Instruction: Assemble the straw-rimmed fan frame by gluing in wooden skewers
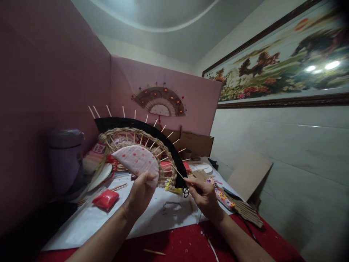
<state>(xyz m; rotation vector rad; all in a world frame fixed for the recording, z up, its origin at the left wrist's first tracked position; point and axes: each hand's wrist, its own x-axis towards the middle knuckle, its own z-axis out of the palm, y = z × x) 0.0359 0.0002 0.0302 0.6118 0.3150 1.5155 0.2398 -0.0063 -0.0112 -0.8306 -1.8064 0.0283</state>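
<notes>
red cloth point(174, 245) covers the near part of the table, and on it lie a short thin stick point(154, 251) and some small white scraps. above the table, two bare hands hold up a half-made fan point(136, 158). the left hand point(140, 193) is closed on the lower corner of its pale half-round centre, which has small reddish dots; the thumb presses on the front side. the right hand point(204, 198) pinches the end of one slender rod point(178, 171) between thumb and fingers, near the lower right end of the fan. around the pale centre go woven bands of straw colour, then a wide black band point(152, 128), and the tips of many ribs stand out past its outer edge.

under the fan, a white sheet point(152, 220) is spread, with a red packet point(105, 199) at the left. just beside the right hand lies a flowered strip point(225, 198), next to corrugated cardboard point(248, 211). farther, a purple container point(65, 163) stands at the left, and a brown board point(251, 178) leans at the right wall. behind everything, a decorated fan point(159, 110) hangs on a pink panel point(125, 80).
</notes>
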